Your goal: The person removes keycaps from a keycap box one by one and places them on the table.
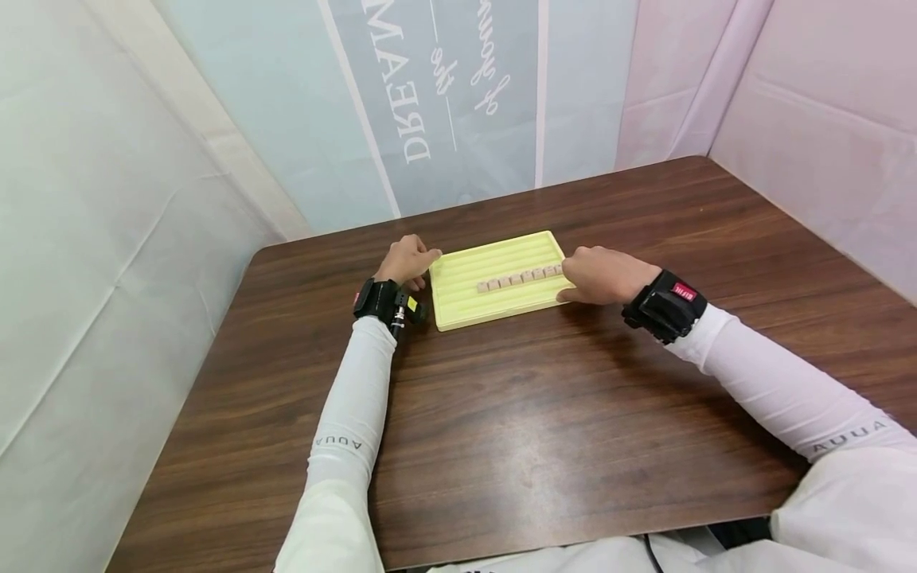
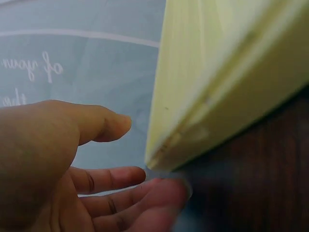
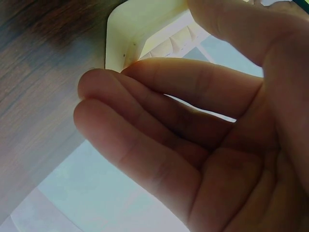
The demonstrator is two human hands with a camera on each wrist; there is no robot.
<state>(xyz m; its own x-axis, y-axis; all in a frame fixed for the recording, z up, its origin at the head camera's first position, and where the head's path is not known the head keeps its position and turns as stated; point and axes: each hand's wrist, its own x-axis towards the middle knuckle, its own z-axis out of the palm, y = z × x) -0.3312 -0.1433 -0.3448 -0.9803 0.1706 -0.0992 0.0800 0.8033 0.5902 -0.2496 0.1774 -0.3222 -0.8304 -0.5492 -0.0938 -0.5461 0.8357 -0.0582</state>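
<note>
A pale yellow ridged tray (image 1: 456,308) lies on the table, with a row of several small pinkish-beige blocks (image 1: 516,279) along one groove; their markings are too small to read. My left hand (image 1: 407,261) is at the tray's left end. In the left wrist view, its thumb (image 2: 108,126) stands apart from the tray wall and the fingers spread below the corner. My right hand (image 1: 609,277) grips the right end, covering that edge and the end of the row. In the right wrist view, the index finger (image 3: 193,77) meets the tray's corner, with the thumb over its rim.
The dark wood-grain table (image 1: 516,430) extends around the tray. Behind it hangs a pale blue-grey cloth (image 1: 473,119) with white lettering, and light fabric walls (image 1: 107,239) flank the table. Black wrist devices (image 1: 666,306) sit on both wrists. A black cable (image 1: 652,553) shows at the near edge.
</note>
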